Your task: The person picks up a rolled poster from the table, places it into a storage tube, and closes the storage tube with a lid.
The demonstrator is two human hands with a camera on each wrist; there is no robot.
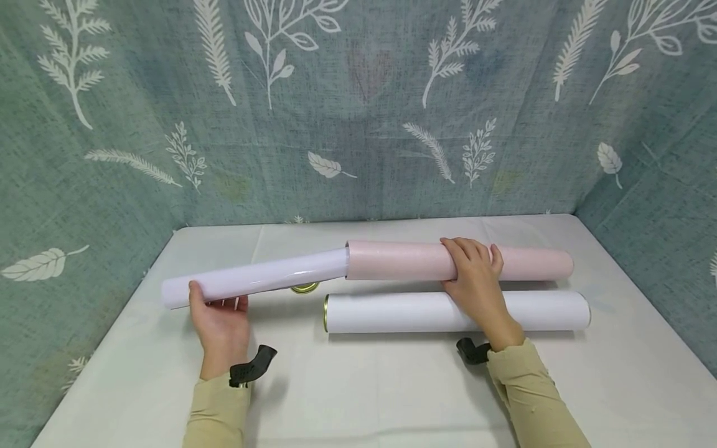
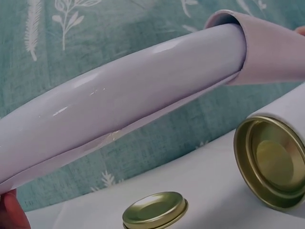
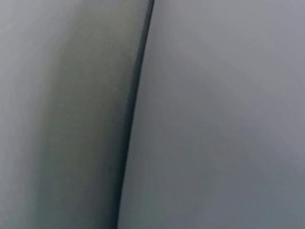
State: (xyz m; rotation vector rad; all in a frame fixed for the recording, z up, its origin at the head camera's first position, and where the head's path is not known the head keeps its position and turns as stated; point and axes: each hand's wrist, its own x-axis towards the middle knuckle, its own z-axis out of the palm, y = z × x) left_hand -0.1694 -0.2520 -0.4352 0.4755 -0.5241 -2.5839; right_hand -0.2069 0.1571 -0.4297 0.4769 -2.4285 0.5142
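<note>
A glossy white rolled sheet (image 1: 269, 274) slants up to the right, its right end inside the open mouth of a pink cardboard tube (image 1: 398, 260). Near the roll's left end my left hand (image 1: 221, 326) grips it, thumb on the near side and fingers underneath. The roll's long lower edge shows in the left wrist view, where the tube's rim (image 2: 224, 16) surrounds its end. My right hand (image 1: 478, 286) holds the pink tube around its middle from above. A white tube (image 1: 403, 313) lies just in front of it, under my right wrist.
The white tube's left end carries a gold metal cap (image 2: 274, 162). A loose gold lid (image 2: 155, 210) lies on the white table (image 1: 358, 386), partly behind the roll in the head view. Leaf-patterned green cloth (image 1: 358, 124) hangs at the back and both sides.
</note>
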